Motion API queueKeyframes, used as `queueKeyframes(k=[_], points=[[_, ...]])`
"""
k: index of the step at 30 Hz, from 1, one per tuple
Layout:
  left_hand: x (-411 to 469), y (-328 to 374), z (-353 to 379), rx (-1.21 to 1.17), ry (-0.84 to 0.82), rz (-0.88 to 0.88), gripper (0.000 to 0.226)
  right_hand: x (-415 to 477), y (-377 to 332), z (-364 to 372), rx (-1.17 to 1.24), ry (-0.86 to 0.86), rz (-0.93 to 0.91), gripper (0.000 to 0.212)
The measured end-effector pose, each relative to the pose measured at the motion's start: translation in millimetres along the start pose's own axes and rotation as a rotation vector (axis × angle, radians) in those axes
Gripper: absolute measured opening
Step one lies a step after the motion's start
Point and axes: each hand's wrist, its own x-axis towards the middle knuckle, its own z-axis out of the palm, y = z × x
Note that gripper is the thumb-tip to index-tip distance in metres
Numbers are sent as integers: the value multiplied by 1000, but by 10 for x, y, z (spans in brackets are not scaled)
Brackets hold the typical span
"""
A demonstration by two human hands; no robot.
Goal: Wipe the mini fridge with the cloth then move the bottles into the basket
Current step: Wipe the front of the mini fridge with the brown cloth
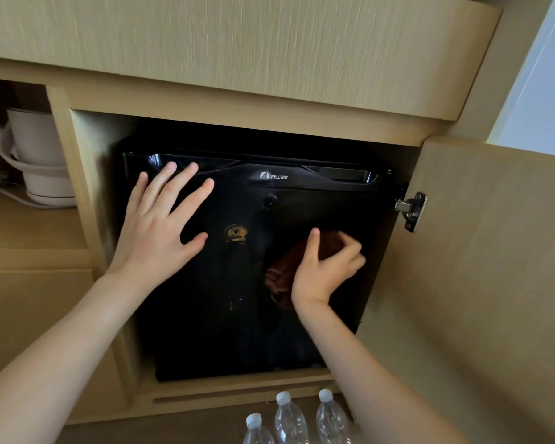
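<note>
**Wiping the fridge door; bottles wait below**

Nearest, at 6 o'clock on the lower edge of view, three clear capped bottles (289,418) stand upright, close together and untouched. The basket is not in view.

Above them, toward 4 o'clock of the door's centre, the right hand (326,267) has its grip closed round a bunched brown cloth (279,278), fingers curled over it and pressing it to the black door of the mini fridge (218,322). At 10 o'clock the left hand (161,225) lies flat on the door with fingers spread, its grip open and holding nothing; it seems to steady the door.

The fridge sits closed in its wooden recess. The cabinet door (481,283) hangs open at 3 o'clock, and a pale kettle (39,161) stands in the next bay at 9 o'clock.

The wiping step looks to be in hand. A brownish smudge near the door's middle suggests the next stroke should carry the cloth toward 9 o'clock over it, with firm pressure, before the bottles are touched.
</note>
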Motion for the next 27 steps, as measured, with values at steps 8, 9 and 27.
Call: queueKeyframes(k=[8,9,27], points=[[-3,12,-24,-10,-13,5,85,-154,210,-88,-48,-78,-98,47],[-15,11,-19,-18,-9,6,84,-287,326,-133,-97,-107,-54,48],[-474,-186,40,-88,-32,-21,70,-338,302,73,-213,-326,-629,43]])
